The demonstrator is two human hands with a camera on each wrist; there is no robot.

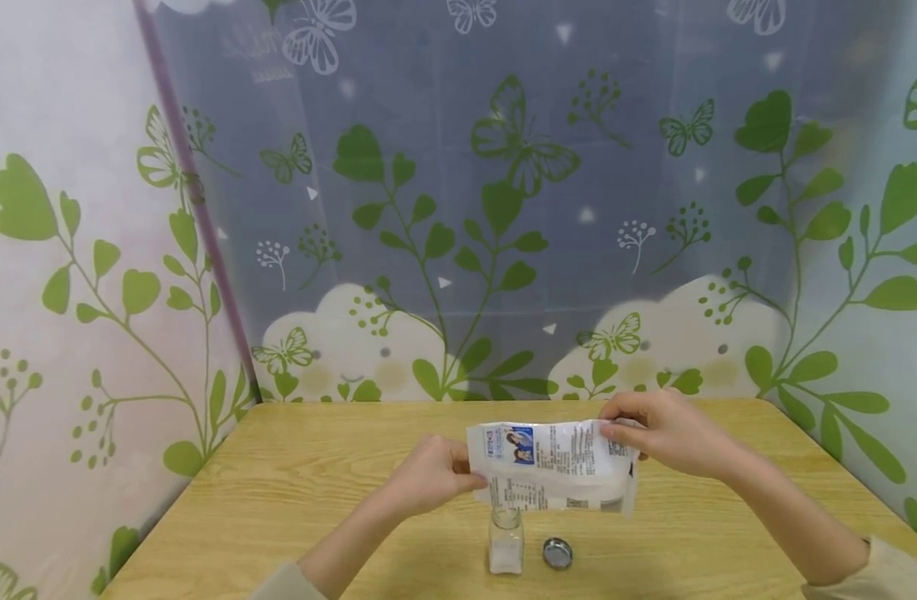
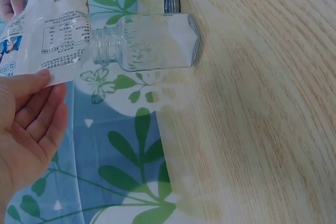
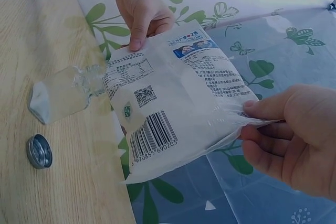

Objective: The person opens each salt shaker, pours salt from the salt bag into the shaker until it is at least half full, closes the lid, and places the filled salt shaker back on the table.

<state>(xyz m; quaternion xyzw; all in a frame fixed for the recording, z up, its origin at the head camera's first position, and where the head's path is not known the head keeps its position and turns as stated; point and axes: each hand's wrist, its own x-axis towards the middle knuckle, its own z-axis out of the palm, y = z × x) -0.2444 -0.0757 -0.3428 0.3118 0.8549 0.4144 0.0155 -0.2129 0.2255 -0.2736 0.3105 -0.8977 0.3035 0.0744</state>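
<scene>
A white printed plastic bag (image 1: 556, 462) is held sideways between both hands, above and behind a small glass jar (image 1: 507, 542). My left hand (image 1: 432, 475) pinches the bag's left end between thumb and fingers. At the opposite end, my right hand (image 1: 664, 433) grips the bag's upper corner. In the right wrist view the bag (image 3: 168, 93) shows a barcode and printed text. The jar (image 2: 157, 43) stands uncapped with white contents at its bottom. Its mouth is close to the bag's edge; whether they touch I cannot tell.
A silver metal lid (image 1: 558, 552) lies on the wooden table (image 1: 316, 458), just right of the jar. Behind the table hangs a blue-grey curtain (image 1: 428, 225) with leaves and butterflies, and similar printed sheets stand at both sides.
</scene>
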